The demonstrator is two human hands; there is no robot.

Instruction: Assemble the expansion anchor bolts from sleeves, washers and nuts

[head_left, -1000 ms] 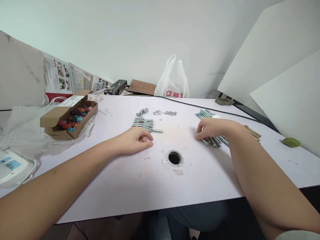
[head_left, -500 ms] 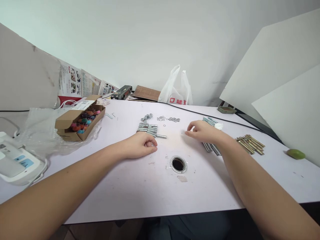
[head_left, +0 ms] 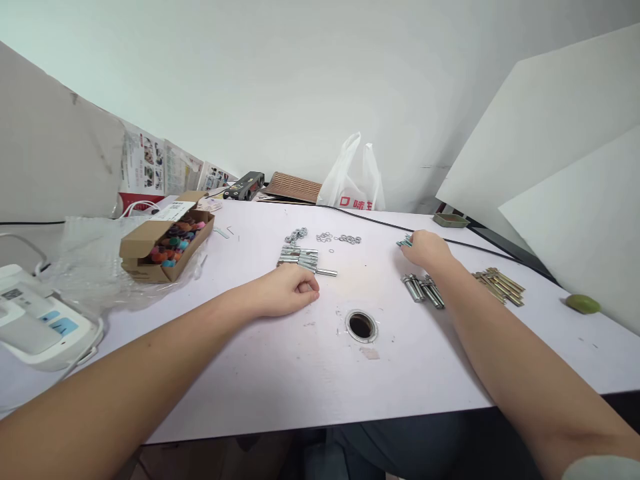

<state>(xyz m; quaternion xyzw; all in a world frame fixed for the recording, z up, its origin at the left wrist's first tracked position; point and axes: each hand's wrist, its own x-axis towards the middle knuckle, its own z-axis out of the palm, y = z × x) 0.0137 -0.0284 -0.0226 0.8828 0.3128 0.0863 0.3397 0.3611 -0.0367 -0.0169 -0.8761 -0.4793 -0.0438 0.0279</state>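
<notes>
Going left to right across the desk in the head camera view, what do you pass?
White device → cardboard box → left hand → hole in the desk → right hand → brass bolts → green fruit.

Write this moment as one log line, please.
left hand: curled, resting on table | right hand: on silver bolts
</notes>
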